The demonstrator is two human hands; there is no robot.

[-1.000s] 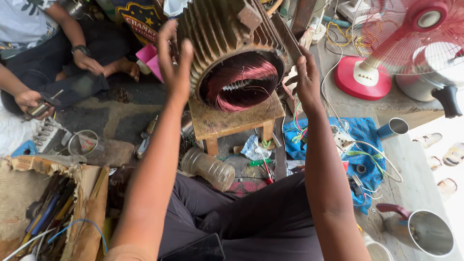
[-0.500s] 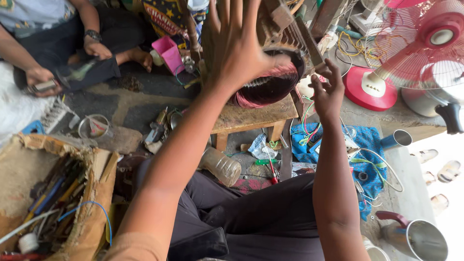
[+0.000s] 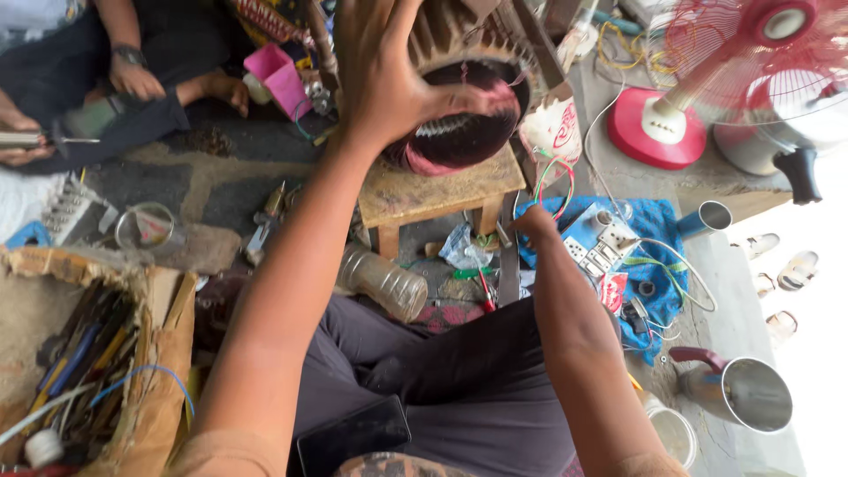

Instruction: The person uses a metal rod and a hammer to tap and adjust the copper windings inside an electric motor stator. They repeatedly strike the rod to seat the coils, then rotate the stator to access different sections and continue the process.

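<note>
Copper-pink windings fill the mouth of the grey ribbed electric motor stator (image 3: 468, 106), which stands on its side on the small wooden stool (image 3: 442, 190) in front of the person's lap. The left hand (image 3: 389, 71) lies spread wide and flat over the stator's near face, fingers fanned, holding nothing. The right hand (image 3: 534, 221) hangs lower, just beside the stool's right leg, at a bundle of red and green wires (image 3: 555, 181); its fingers are turned away, so I cannot tell whether they grip anything.

Among the containers, the torn cardboard box (image 3: 163, 318) at the left holds a jumble of long hand tools and a loop of blue wire. A clear plastic bottle (image 3: 382, 283) lies on its side on the floor under the stool; its contents cannot be made out. A steel mug with a dark red handle (image 3: 751, 393) stands at the right, its inside plain metal, and a smaller steel cup (image 3: 711, 216) sits near the blue cloth (image 3: 654, 230) that carries a white socket strip. A pink plastic box (image 3: 283, 79) stands beyond the stool.

Against half a second ago, the left hand has dropped from mid-air onto the stator, and the right hand has come down from the stator's right edge to the wires below. The red table fan (image 3: 707, 97) stays where it was.
</note>
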